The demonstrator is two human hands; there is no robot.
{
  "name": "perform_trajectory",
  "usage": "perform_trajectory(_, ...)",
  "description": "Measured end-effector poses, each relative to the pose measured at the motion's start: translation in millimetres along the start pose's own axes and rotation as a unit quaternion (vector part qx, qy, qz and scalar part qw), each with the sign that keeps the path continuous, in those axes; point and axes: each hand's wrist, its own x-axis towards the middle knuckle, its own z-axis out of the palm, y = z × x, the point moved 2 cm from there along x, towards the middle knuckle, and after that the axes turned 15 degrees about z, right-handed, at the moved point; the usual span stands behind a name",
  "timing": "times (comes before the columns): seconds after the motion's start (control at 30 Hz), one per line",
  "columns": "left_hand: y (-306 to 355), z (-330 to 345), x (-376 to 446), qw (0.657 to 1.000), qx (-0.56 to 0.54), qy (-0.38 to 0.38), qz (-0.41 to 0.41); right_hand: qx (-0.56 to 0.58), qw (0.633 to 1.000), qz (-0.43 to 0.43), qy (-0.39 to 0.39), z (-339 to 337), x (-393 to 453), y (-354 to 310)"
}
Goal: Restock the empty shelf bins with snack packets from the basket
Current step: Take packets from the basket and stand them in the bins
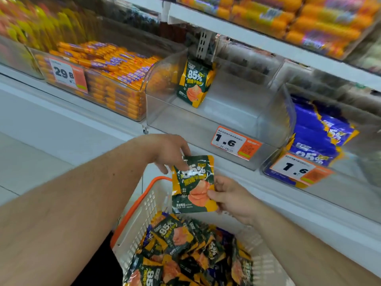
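Note:
Both hands hold one green-and-yellow snack packet [192, 184] above the basket [144, 205]. My left hand [167, 152] pinches its top edge. My right hand [228, 196] pinches its right side between thumb and fingers. The white basket with orange handles is full of several like packets [175, 232]. In front of me a clear shelf bin [237, 118] with a 1.6 price tag [235, 142] holds a single upright packet [195, 83] at its back left.
An orange-stocked bin [115, 83] tagged 29.8 sits left of the clear bin. A bin of blue packets [317, 139] sits to its right. The shelf above [268, 42] overhangs the bins, carrying orange packs. A white ledge [61, 129] runs below the bins.

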Motion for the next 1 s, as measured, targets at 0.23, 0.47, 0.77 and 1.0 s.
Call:
perform_trajectory(0.23,25,-21,-14,0.958,-0.142,0.186,0.163,-0.057,0.991,-0.084,0.091,-21,-46,-67)
perform_trajectory(0.47,45,-36,-20,0.854,-0.243,0.417,0.195,0.097,0.984,-0.084,0.121,-34,-56,-139)
perform_trajectory(0.77,14,-53,-5,0.842,0.123,0.525,0.006,0.121,0.944,-0.122,0.282,-74,8,-228)
perform_trajectory(1.0,19,-49,10,0.874,0.101,0.475,-0.038,-0.001,0.931,-0.091,0.354,-66,90,-252)
